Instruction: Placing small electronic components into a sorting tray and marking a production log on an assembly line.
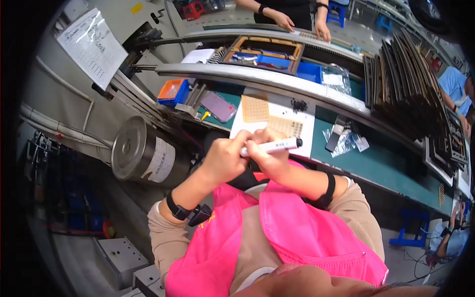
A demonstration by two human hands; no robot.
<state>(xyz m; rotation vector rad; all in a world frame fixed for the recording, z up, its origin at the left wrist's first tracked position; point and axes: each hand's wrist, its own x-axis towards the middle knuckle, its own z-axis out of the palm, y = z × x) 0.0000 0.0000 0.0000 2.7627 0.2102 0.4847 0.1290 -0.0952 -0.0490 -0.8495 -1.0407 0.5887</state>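
While both forearms angle inward, the left hand (226, 157) and right hand (273, 161) meet by the bench's near edge. Right one's gripping a white marker (273, 147); left fingers are curled, can't tell if they hold it too. A metal rail (222, 71) bounds the far side, a drum (143, 151) the left. White sheet (308, 128) on green benchtop (391, 166), dark frames (408, 91) at right, co-worker (297, 15) opposite.

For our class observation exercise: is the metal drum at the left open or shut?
Shut: a round metal lid covers the drum's end facing the camera, with no opening visible.
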